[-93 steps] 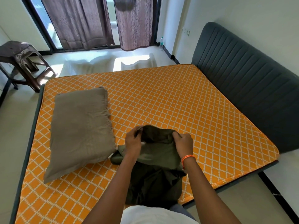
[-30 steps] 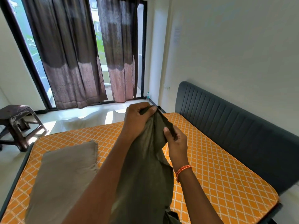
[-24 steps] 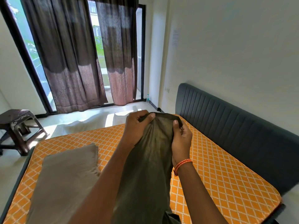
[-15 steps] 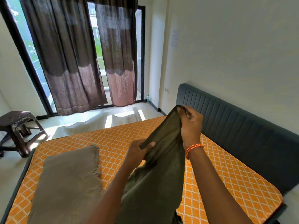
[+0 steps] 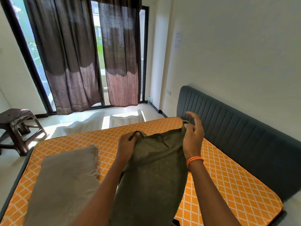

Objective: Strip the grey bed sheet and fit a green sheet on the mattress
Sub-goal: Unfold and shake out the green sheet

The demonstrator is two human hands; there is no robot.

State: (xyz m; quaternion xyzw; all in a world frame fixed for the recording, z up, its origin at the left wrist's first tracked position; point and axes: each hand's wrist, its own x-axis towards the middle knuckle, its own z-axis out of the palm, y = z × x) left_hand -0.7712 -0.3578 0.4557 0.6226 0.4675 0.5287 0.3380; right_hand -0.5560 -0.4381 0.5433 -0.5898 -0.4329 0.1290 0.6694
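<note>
Orange mattress bare so grey sheet already off, grey pillow on it, bunched green sheet held above, unspread, left hand pinching its edge, right hand thumb-pinching corner, fingers splayed.

Two hands hold a dark green sheet up above a bare orange mattress. The left hand grips its top edge; the right hand pinches the other corner, its fingers spread. A grey pillow lies on the mattress at left, beside a dark padded headboard and brown curtains.
</note>
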